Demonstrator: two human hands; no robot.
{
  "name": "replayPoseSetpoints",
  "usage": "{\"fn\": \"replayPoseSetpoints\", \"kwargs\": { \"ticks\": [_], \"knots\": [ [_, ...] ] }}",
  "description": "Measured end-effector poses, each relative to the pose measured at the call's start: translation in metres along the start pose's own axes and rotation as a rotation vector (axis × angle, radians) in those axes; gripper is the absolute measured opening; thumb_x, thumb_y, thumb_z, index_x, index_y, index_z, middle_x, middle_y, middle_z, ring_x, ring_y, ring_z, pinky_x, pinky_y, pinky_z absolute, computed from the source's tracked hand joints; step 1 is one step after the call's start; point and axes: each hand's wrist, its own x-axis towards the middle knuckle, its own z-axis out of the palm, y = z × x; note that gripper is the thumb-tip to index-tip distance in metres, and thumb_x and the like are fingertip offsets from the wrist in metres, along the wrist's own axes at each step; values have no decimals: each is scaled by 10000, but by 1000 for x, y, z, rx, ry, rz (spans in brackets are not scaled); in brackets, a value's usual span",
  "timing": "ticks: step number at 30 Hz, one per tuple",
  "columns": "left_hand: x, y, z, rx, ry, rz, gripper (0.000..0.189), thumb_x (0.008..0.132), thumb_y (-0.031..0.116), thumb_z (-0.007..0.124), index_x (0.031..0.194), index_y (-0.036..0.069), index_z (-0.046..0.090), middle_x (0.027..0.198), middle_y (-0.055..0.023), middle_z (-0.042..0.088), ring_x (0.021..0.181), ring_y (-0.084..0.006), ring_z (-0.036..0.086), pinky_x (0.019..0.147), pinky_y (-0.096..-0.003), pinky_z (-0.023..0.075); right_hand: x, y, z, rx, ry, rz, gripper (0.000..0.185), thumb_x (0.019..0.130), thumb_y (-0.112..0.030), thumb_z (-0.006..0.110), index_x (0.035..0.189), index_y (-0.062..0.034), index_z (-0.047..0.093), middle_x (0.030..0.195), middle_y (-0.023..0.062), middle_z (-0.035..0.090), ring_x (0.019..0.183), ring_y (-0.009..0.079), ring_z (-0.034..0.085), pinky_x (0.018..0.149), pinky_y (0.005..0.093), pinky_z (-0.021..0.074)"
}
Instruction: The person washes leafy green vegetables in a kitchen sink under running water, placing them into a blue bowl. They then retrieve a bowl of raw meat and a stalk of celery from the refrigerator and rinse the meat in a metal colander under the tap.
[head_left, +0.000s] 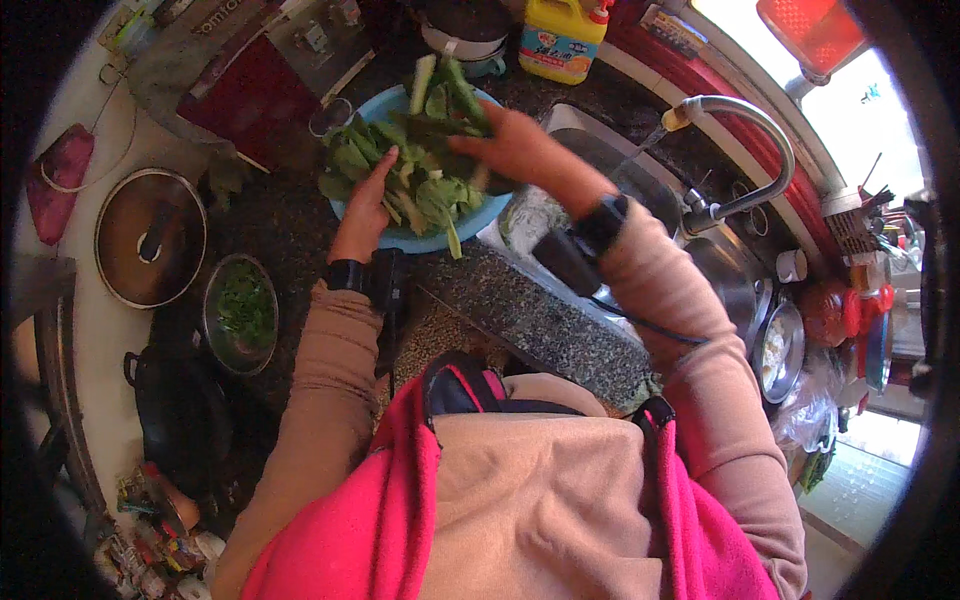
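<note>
Leafy green vegetables (442, 199) with pale stalks are heaped in a light blue plastic basin (427, 242); some leaves hang over its near rim. My right hand (514, 146) is above the basin's right side, holding a bunch of greens (450, 94) whose stalks point away from me. Slight blur softens its fingers. My left hand (364, 214) lies against the heap at the near left rim, one digit stretched over the leaves. Its other fingers are mostly hidden, so I cannot tell whether it grips anything.
Water runs from a curved faucet (787, 142) into the sink (592, 150) at right. A bowl of chopped greens (244, 307), a round lid (150, 236) and a black wok (184, 412) stand left. Behind are a yellow detergent jug (562, 41) and a pot (465, 45).
</note>
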Motion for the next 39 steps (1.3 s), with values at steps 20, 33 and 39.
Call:
{"fn": "replayPoseSetpoints", "kwargs": {
  "ticks": [20, 33, 39],
  "knots": [
    [-31, -31, -24, 1061, 911, 707, 378, 818, 224, 551, 1095, -1, 428, 1139, -153, 408, 918, -190, 466, 785, -315, 403, -165, 305, -61, -402, 200, 853, 723, 656, -377, 652, 1233, -51, 363, 1178, 198, 440, 1098, 322, 425, 910, 360, 352],
    [12, -44, 24, 1311, 649, 591, 768, 744, 425, 602, 1333, 147, 194, 1336, -265, 126, 1249, -392, 134, 965, -479, 219, -108, 313, -5, 1023, -51, 948, 1083, 633, -471, 698, 1341, -63, -13, 1262, 191, 347, 1147, 251, 371, 932, 370, 321],
    [26, -47, 16, 1443, 496, 312, 773, 637, 437, 693, 1277, 217, 319, 1342, -259, 95, 1237, -402, 161, 945, -471, 278, -62, 300, 29, 1161, 121, 794, 786, 677, -423, 680, 1248, -46, 293, 1164, 97, 471, 1005, 229, 492, 835, 368, 402]
  ]
}}
